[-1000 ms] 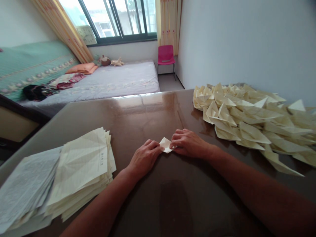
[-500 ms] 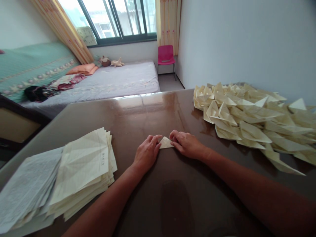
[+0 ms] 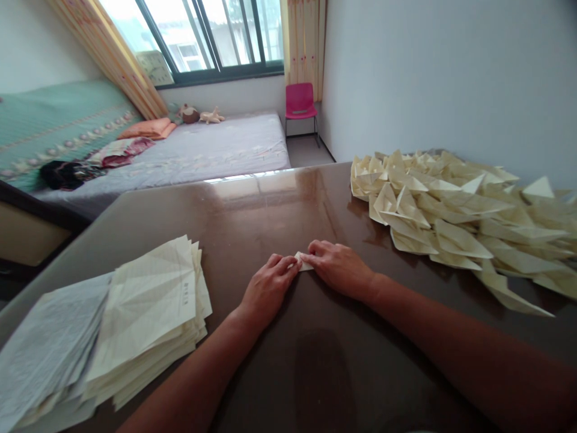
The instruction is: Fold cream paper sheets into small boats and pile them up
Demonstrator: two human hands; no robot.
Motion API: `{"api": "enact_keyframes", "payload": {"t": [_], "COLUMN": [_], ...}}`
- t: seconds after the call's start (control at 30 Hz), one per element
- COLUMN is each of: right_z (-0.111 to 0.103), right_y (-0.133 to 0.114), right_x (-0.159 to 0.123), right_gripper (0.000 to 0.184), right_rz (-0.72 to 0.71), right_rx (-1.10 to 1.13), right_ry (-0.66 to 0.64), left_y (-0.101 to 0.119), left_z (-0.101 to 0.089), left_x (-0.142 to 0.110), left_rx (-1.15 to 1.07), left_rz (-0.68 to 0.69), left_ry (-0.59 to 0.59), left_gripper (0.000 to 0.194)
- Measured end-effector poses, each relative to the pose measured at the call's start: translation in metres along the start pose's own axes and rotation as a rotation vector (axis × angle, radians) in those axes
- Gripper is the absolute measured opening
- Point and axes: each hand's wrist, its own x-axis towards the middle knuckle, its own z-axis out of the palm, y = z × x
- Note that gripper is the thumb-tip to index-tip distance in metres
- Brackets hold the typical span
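Observation:
A small folded piece of cream paper (image 3: 306, 266) lies on the glossy brown table (image 3: 270, 222), mostly covered by my fingers. My left hand (image 3: 271, 282) grips its left side, fingers bent and pressed together. From the right, my right hand (image 3: 337, 264) presses its fingertips on the paper's top and right side. The fingertips of both hands almost meet over it. Only a pale strip of the paper shows between and below them.
Stacked cream sheets (image 3: 148, 294) with creases lie at the left, beside greyish printed sheets (image 3: 49, 337). A large heap of folded paper boats (image 3: 455, 210) covers the table's right side. Beyond the far edge are a bed (image 3: 234, 141) and a pink chair (image 3: 300, 102).
My hands have drawn closer together over the folded paper, so less of it shows. Its pointed top is now mostly under my fingers. The view has shifted slightly.

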Motion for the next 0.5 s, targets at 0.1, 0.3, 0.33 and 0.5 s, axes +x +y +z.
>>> {"api": "enact_keyframes", "payload": {"t": [0.1, 0.3, 0.33, 0.5], "right_z": [-0.003, -0.011, -0.012, -0.011], "right_y": [-0.009, -0.03, -0.032, -0.039], "right_x": [-0.004, -0.017, -0.018, -0.022], "right_gripper": [0.036, 0.035, 0.033, 0.03], "right_rz": [-0.042, 0.006, 0.019, 0.07], "right_rx": [-0.11, -0.217, -0.22, -0.243], "right_ry": [-0.026, -0.121, -0.133, -0.124], "left_y": [0.007, 0.017, 0.018, 0.02], "left_z": [-0.004, -0.01, -0.011, -0.013], "left_x": [0.0, -0.001, -0.001, -0.005], "left_rx": [0.066, 0.181, 0.198, 0.259], "left_rz": [-0.02, -0.037, -0.038, -0.069], "left_ry": [-0.076, -0.128, -0.133, -0.158], "left_gripper": [0.036, 0.039, 0.038, 0.037]}}
